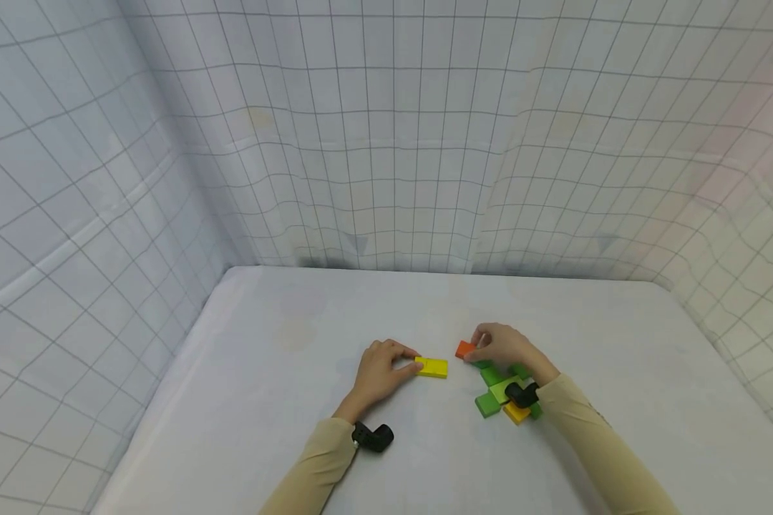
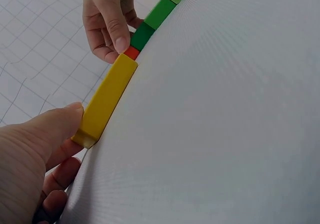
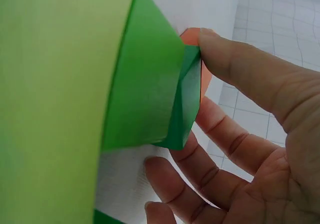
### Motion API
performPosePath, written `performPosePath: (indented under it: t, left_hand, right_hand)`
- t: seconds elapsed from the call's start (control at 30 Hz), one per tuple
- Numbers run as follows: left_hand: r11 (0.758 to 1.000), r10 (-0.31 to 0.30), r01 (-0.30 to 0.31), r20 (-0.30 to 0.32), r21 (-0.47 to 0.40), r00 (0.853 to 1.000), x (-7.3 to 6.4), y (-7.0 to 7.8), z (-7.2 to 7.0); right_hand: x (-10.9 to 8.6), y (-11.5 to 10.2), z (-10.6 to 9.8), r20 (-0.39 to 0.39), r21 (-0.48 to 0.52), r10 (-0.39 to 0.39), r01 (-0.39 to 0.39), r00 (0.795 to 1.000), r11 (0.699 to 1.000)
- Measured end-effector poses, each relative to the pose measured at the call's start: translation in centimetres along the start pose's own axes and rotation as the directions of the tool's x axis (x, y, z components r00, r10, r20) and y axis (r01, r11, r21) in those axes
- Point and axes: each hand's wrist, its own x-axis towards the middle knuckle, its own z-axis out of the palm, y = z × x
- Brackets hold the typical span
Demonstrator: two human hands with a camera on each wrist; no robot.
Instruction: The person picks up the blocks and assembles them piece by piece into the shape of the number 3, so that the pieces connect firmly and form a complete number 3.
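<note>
Your left hand (image 1: 381,368) pinches the yellow block (image 1: 434,368) by its left end, between thumb and finger; that grip holds firmly to one end only, and the rest of the block sticks out to the right, low over the table (image 1: 264,386); your right hand (image 1: 504,345) pinches the orange block (image 1: 464,347), thumb on the near side; this grip holds too, with the other fingers curving about the block's far side.

The orange block sits to the right of the yellow block and a little farther from you; the two are near each other but apart; just beside the orange block, on its right, is a dark green block (image 1: 482,364); whether those two touch is hard to say, since your fingers cover part of the spot.

Next in the cluster, coming towards you, are a mid-green block (image 1: 491,376) and a lime block (image 1: 500,390); a near green block (image 1: 487,405) lies at the lime block's near left, and an amber block (image 1: 517,413) at its near right; your right wrist camera (image 1: 522,395) hides some of the cluster; your left wrist camera (image 1: 375,438) is well apart from the blocks.
</note>
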Motion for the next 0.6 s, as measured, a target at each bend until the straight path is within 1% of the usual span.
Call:
performPosePath:
  t: [0.2,0.3,0.53,0.6]
  left_hand:
    - [1.0,-0.005,0.005,0.005,0.002,1.0,-0.05,-0.01,0.06]
    - [1.0,-0.007,0.007,0.007,0.002,1.0,-0.07,0.06,0.06]
    - [1.0,-0.005,0.005,0.006,0.002,1.0,-0.01,0.06,0.07]
    - [1.0,-0.002,0.002,0.003,0.0,1.0,0.0,0.06,0.08]
  right_hand:
    - [-0.19,-0.13,0.13,0.005,-0.01,-0.022,0.022,1.0,1.0]
    - [-0.37,-0.19,0.24,0.003,-0.027,-0.048,0.049,0.999,0.998]
    - [-0.72,-0.45,0.3,-0.026,-0.106,-0.167,0.163,0.986,0.981]
    - [-0.76,-0.52,0.32,-0.026,-0.126,-0.188,0.183,0.982,0.975]
